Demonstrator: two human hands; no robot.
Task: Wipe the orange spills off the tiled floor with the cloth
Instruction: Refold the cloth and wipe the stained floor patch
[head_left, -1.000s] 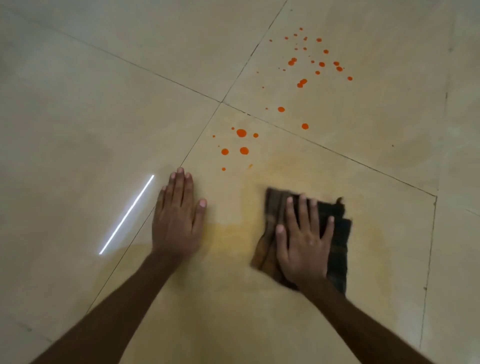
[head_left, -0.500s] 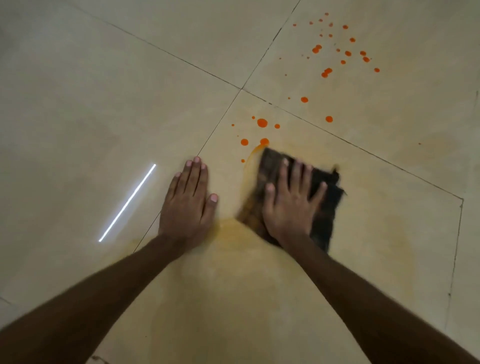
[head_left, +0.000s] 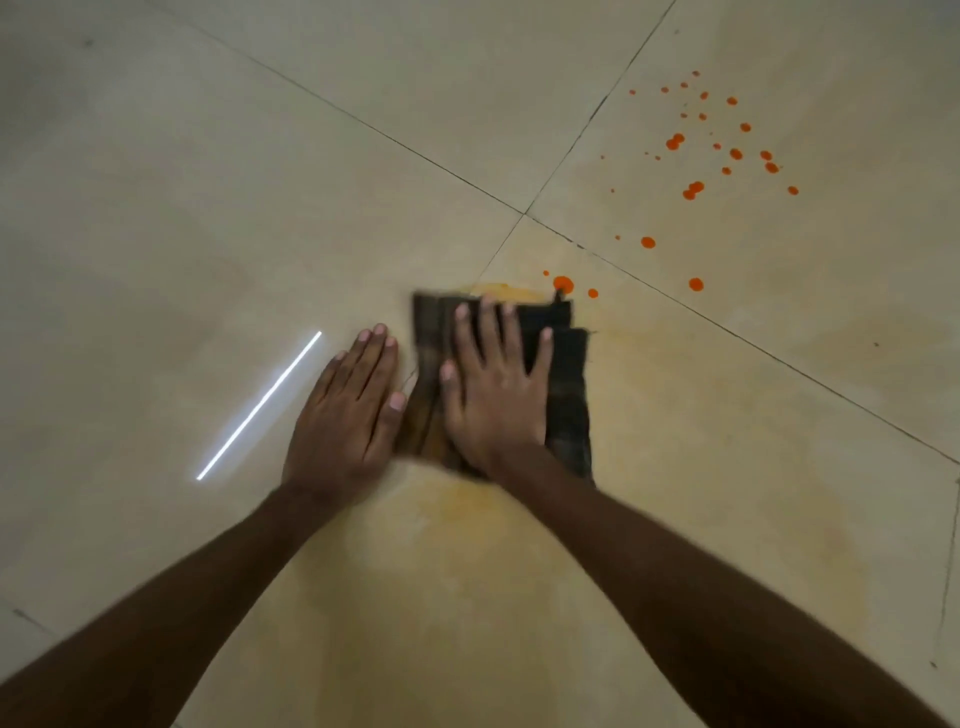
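Right hand (head_left: 493, 395) flat, pressing cloth (head_left: 569, 410) (middle hidden, edges blurred); left hand (head_left: 345, 415) flat on floor (head_left: 156, 208); orange spills (head_left: 563, 284) beyond.

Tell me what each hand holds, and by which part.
Nothing is gripped. The right hand presses flat on the middle of the cloth; the left hand rests flat on the floor beside it.

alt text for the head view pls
The right hand presses a dark cloth flat on a beige tiled floor, the left hand flat beside it. Orange drops dot the tiles beyond, and a yellowish smear lies nearer.
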